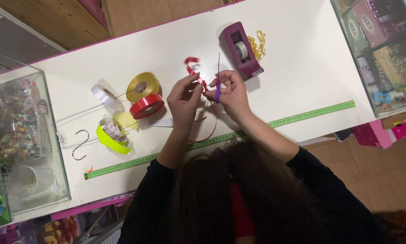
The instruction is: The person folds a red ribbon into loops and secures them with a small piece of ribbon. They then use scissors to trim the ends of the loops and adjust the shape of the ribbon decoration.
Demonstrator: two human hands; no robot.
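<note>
- While both hands are meeting over the mid table, ribbon-curling is looking like the step in hand.
- Left hand: fingers pressed together at the tips, pinching the red ribbon nr its lower end; curled far end is springing up just beyond.
- Right hand: fingers closed round the purple-handled scissors, blade pointing far; blade is sitting at the ribbon, exact contact too small to tell.
- Loose ribbon tail is looping near the wrists, under the hands.
- Left of hands: gold ribbon spool, red spool, white spool, neon-yellow roll, all close together; metal S-hook further left.
- Far right of hands: maroon tape dispenser, w/ yellow curled ribbon just beside it.
- Near edge: green measuring tape lying flat along the white table.
- Next move, by judgement: calling for a firm pinch by the left while the blade is dragging along the strip; slack grip would likely be giving a weak curl.
</note>
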